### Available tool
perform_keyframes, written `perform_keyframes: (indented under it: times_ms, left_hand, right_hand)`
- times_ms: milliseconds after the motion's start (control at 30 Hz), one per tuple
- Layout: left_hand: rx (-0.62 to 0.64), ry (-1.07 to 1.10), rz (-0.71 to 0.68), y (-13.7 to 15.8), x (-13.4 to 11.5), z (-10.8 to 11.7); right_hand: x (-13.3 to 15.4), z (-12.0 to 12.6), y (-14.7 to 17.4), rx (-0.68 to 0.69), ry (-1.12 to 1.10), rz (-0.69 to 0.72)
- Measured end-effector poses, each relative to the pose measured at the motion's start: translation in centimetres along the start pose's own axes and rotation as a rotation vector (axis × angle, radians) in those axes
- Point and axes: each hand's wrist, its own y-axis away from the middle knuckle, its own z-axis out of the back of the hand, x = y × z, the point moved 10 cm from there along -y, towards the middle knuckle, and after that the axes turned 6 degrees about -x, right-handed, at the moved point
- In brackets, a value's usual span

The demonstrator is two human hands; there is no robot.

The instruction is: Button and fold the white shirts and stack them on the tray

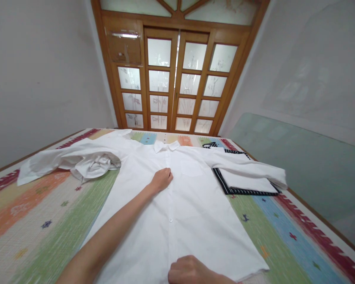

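Note:
A white button-up shirt (201, 209) lies spread front side up, its collar pointing away from me and its sleeves out to both sides. My left hand (162, 180) is closed at the button strip on the chest, fingers gripping the cloth there. Lower down, near the hem, my right hand (188, 269) is also closed on the button strip, partly cut off by the bottom edge of the view. One white button (170, 220) shows on the strip between my hands.
Under the shirt is a colourful striped cover (62, 217). A crumpled white garment (91, 165) lies by the left sleeve. Folded black-and-white striped clothing (225, 185) lies partly beneath the right sleeve. Wooden glass-paned doors (173, 79) stand beyond, with walls on both sides.

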Motion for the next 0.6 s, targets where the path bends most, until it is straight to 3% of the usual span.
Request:
perform_keyframes:
  times_ms: [133,233,367,500,600]
  left_hand:
    - [-0.072,0.057,-0.020,0.7,0.0,0.3]
    - [-0.140,0.055,-0.062,1.3,-0.5,0.8]
    - [-0.145,-0.028,-0.086,2.0,-1.1,1.0]
    - [-0.121,-0.067,-0.023,2.4,-0.9,1.0]
    - [-0.137,-0.080,0.027,2.5,-0.5,1.1]
  right_hand:
    - [0.9,3.7,-2.0,-0.007,-0.127,0.087]
    - [-2.3,9.4,-4.9,-0.170,-0.160,-0.077]
    - [-11.9,14.3,-8.4,-0.343,-0.088,-0.395]
    - [-23.2,14.6,-11.0,-0.396,0.088,-0.587]
    - [-30.1,13.5,-12.2,-0.401,0.125,-0.692]
